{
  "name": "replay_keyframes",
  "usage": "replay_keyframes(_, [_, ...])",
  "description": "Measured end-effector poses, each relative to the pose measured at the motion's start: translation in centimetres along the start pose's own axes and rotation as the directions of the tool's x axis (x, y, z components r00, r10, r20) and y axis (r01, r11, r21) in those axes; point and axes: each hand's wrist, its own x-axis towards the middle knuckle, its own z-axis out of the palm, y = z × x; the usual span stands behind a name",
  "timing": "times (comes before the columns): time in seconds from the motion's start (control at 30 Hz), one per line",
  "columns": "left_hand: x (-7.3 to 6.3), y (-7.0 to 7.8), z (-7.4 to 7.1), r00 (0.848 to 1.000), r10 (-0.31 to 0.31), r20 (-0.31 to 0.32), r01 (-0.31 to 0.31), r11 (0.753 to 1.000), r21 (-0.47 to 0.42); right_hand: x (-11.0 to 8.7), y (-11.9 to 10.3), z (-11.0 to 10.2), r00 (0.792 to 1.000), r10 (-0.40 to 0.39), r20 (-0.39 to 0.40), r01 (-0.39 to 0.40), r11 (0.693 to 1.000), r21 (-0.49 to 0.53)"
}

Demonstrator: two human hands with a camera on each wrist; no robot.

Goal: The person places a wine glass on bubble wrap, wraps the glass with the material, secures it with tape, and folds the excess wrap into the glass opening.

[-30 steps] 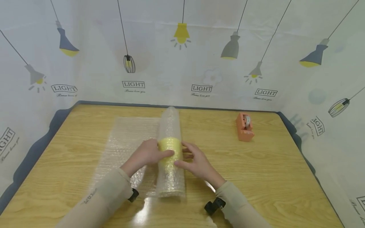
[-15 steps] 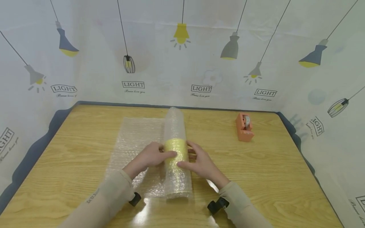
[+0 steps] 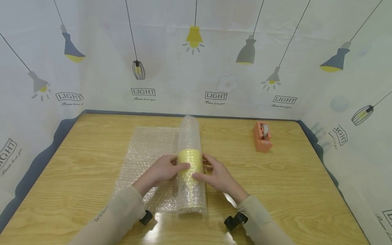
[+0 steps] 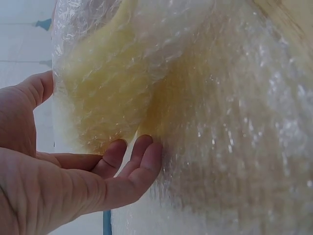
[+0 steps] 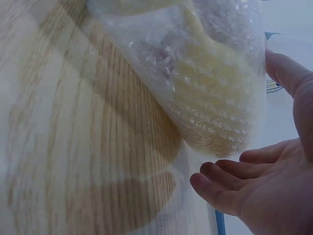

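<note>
A long cylindrical bundle in clear bubble wrap (image 3: 190, 194), with a yellow band (image 3: 190, 156) showing through, lies lengthwise in the middle of the table. What is inside is blurred by the wrap. My left hand (image 3: 166, 168) holds its left side, thumb over the top of the yellow part and fingers curled low along the side. On the other side my right hand (image 3: 215, 173) holds it, thumb on top and fingers bent around the right flank. The flat rest of the bubble wrap sheet (image 3: 147, 146) spreads out left of the bundle, partly under my left forearm.
A coral tape dispenser (image 3: 262, 137) with a roll of tape stands at the back right of the wooden table (image 3: 291, 190). Behind the table hangs a white cloth (image 3: 171, 44) printed with lamps. Bare wood lies right of the bundle.
The bundle and the sheet beside it have shifted a little to the right, mostly in the first half second. Both hands have moved along with it, keeping their hold.
</note>
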Motion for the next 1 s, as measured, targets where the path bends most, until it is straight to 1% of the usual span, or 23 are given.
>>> replay_keyframes(0.23, [0.12,-0.19,0.01,0.998,0.055,0.036,-0.053,0.997,-0.049,-0.01,0.04,0.07,1.0,-0.016,-0.009,0.016,1.0,-0.017])
replay_keyframes(0.4, [0.2,-0.31,-0.27,0.996,0.068,0.056,-0.064,0.995,-0.08,-0.11,-0.21,0.16,1.0,-0.018,-0.024,0.017,0.999,-0.038])
replay_keyframes(0.6, [0.24,-0.59,-0.49,0.991,0.099,0.085,-0.086,0.986,-0.142,-0.14,-0.36,0.31,0.999,-0.017,-0.036,0.015,0.999,-0.044])
replay_keyframes(0.67, [0.18,-0.58,-0.51,0.992,0.094,0.089,-0.078,0.982,-0.173,-0.14,-0.36,0.32,0.999,-0.02,-0.035,0.018,0.999,-0.039])
replay_keyframes(0.8, [0.07,-0.52,-0.46,0.994,0.057,0.089,-0.036,0.973,-0.226,-0.17,-0.4,0.36,0.998,-0.043,-0.036,0.042,0.999,-0.028])
replay_keyframes(0.9, [-0.03,-0.54,-0.42,0.996,0.029,0.085,-0.007,0.968,-0.25,-0.23,-0.51,0.42,0.997,-0.058,-0.047,0.056,0.998,-0.033])
replay_keyframes(1.0, [-0.1,-0.6,-0.36,0.997,0.011,0.073,0.009,0.963,-0.271,-0.32,-0.65,0.5,0.996,-0.064,-0.063,0.061,0.997,-0.05])
